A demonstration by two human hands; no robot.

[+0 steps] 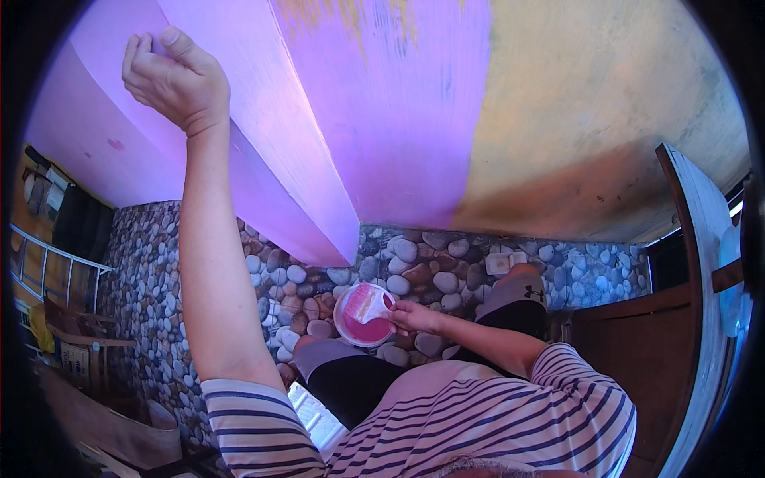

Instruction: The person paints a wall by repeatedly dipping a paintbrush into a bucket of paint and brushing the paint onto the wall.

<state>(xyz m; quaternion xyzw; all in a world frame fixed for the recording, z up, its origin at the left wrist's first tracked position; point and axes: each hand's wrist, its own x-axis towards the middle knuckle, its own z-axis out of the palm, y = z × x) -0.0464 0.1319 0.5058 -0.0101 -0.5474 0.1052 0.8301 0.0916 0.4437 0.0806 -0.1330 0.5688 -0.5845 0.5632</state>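
Observation:
My right hand (415, 317) grips the handle of a wide paintbrush (372, 306) low in front of my body. The brush has pink-coated bristles and lies over a round tub of pink paint (366, 336), whose pale rim shows around it. My left hand (179, 80) is raised at the upper left, against or close to the painted pillar (251, 66); contact cannot be told. Its fingers are loosely curled, with nothing visible in them. Behind the tub, the wall is coated pinkish purple (412, 119) on the left and is yellowish tan (556, 107) on the right.
Pebble-patterned flooring (442, 257) runs along the wall. A small white container (505, 263) sits beyond my right knee. At the right stands a brown wooden door or panel (639, 358). A metal rack (60, 257) and a wooden chair (89, 340) are at the left.

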